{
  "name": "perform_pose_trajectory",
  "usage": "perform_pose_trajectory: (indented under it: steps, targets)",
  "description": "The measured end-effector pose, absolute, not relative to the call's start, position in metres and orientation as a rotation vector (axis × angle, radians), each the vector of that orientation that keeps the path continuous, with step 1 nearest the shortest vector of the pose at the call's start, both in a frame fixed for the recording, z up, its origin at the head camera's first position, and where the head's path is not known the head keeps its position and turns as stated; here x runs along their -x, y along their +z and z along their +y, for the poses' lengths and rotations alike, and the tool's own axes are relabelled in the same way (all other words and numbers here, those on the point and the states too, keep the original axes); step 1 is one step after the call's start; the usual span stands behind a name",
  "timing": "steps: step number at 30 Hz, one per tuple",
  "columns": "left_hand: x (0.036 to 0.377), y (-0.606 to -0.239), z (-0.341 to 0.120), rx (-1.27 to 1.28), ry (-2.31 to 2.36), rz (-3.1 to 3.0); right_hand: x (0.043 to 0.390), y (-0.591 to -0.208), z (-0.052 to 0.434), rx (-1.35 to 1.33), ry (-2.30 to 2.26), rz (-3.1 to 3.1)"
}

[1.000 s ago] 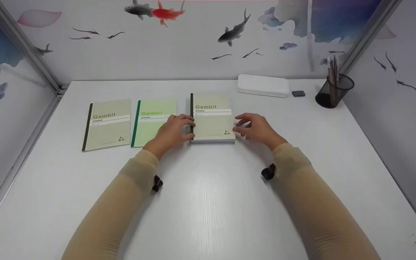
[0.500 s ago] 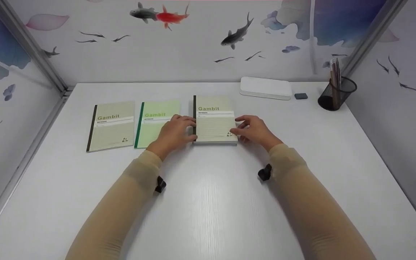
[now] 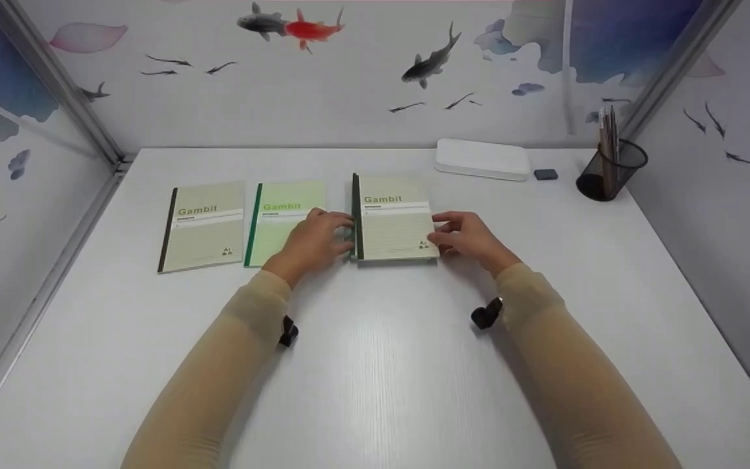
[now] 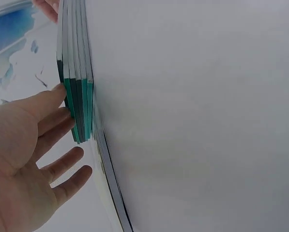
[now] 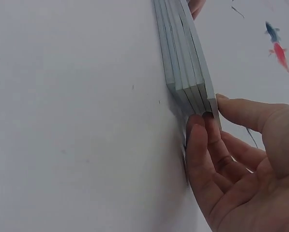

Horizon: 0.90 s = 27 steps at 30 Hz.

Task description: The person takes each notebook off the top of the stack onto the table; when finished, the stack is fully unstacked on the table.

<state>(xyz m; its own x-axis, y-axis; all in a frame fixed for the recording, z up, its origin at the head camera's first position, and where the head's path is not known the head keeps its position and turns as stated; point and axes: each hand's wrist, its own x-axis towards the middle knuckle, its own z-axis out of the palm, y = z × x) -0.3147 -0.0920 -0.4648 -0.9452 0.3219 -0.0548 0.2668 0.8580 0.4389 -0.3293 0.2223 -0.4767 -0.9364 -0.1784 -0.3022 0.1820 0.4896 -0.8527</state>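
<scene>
A beige notebook [image 3: 393, 228] with a dark spine and "Gambit" on its cover tops a stack of several notebooks [image 4: 79, 101]. It juts out a little to the right of those under it. My right hand [image 3: 469, 236] pinches its right edge, thumb on the cover and a finger underneath, as the right wrist view shows. My left hand [image 3: 313, 242] touches the green and dark spines on the stack's left side with its thumb and fingertips, the other fingers extended. To the left lie a green notebook [image 3: 277, 225], partly behind the left hand, and another beige notebook [image 3: 202, 228].
All this rests on a white table [image 3: 375, 365]. At the back stand a white flat case [image 3: 482, 159], a dark eraser-like block [image 3: 545, 174] and a black mesh cup [image 3: 612, 172] with pencils. Walls painted with fish enclose the table.
The top beige notebook has shifted right off the stack's edge, with the right hand pinching it. Earlier its edges lined up with the stack. The left hand has stayed at the spines.
</scene>
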Motion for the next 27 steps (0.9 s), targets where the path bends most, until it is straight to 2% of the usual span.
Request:
perform_pose_trajectory:
  steps: [18, 27]
  targets:
    - [0.323, -0.458, -0.090, -0.508, 0.547, 2.860, 0.313, -0.470, 0.235, -0.250, -1.443, 2.301]
    - [0.321, -0.454, -0.089, -0.498, 0.589, 2.837, 0.308, -0.470, 0.250, -0.261, -1.582, 2.287]
